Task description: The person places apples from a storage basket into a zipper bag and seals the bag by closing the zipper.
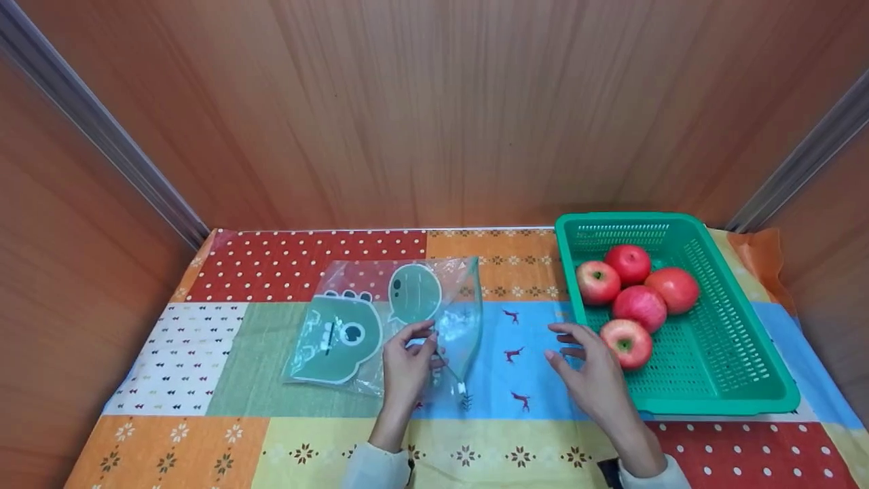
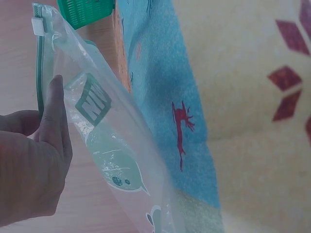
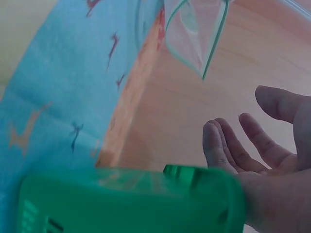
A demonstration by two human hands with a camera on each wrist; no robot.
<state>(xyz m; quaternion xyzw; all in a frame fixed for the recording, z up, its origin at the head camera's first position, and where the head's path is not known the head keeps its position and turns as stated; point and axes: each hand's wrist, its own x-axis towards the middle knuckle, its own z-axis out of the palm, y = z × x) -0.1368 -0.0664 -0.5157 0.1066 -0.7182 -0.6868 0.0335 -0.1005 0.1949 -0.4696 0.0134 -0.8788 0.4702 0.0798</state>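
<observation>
A clear zip bag [image 1: 366, 370] with green cartoon prints lies on the patterned cloth. My left hand [image 1: 411, 363] pinches the green zip edge of its mouth between thumb and fingers. In the left wrist view, the white slider [image 2: 38, 26] sits at the end of the zip strip, beyond the left hand [image 2: 36, 160]. The bag's mouth gapes in the right wrist view. My right hand [image 1: 594, 377] holds nothing, its fingers spread and slightly bent, beside the green basket [image 1: 719, 406]. Inside that basket sit several red apples [image 1: 625, 344], the nearest one close to the right hand.
A patchwork tablecloth [image 1: 326, 448] covers the table. Wooden panels [image 1: 434, 115] stand behind it and at both sides. The basket's raised rim lies along the right hand's outer side. Some orange cloth [image 1: 760, 261] bunches at the back right.
</observation>
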